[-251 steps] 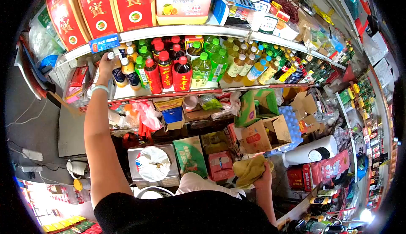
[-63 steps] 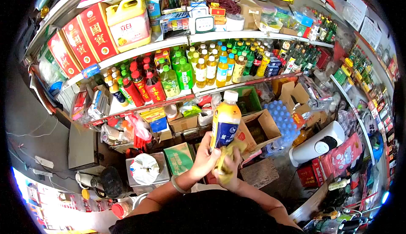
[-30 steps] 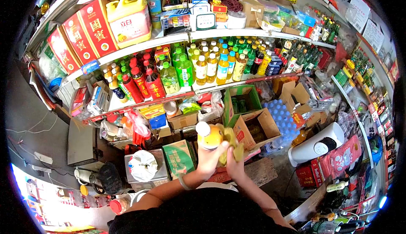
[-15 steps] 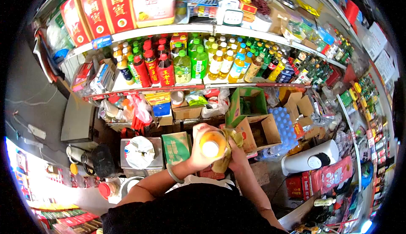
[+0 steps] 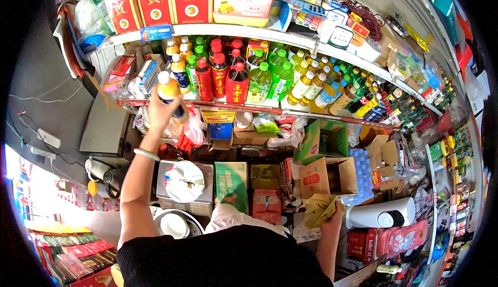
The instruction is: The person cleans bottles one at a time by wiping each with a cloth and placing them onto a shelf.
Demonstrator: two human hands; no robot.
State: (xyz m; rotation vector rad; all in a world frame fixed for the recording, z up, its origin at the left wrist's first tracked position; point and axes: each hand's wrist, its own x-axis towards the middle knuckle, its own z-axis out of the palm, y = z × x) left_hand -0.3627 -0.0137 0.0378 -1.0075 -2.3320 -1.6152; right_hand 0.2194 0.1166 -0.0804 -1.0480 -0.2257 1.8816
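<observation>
My left hand point(image 5: 162, 113) is wrapped round a drink bottle point(image 5: 167, 89) with a white cap, an orange-yellow top and a dark label. It holds the bottle tilted in front of the left end of the bottle shelf point(image 5: 179, 100). Similar white-capped bottles point(image 5: 180, 69) stand just behind, beside red bottles point(image 5: 219, 74) with red caps. Lower down on the right, my right hand point(image 5: 334, 220) grips a crumpled yellowish-brown cloth point(image 5: 319, 210), apart from the bottle.
Green-capped bottles point(image 5: 258, 85) and many others line the shelf. Above are red boxes point(image 5: 191, 1) and a yellow jug point(image 5: 244, 1). Open cartons point(image 5: 340, 175), a plastic bag point(image 5: 184, 181) on a metal scale, and a white appliance point(image 5: 381, 213) stand below.
My left hand has carried the bottle from in front of my body up and left to the shelf. My right hand has moved right and down with the cloth, away from the bottle.
</observation>
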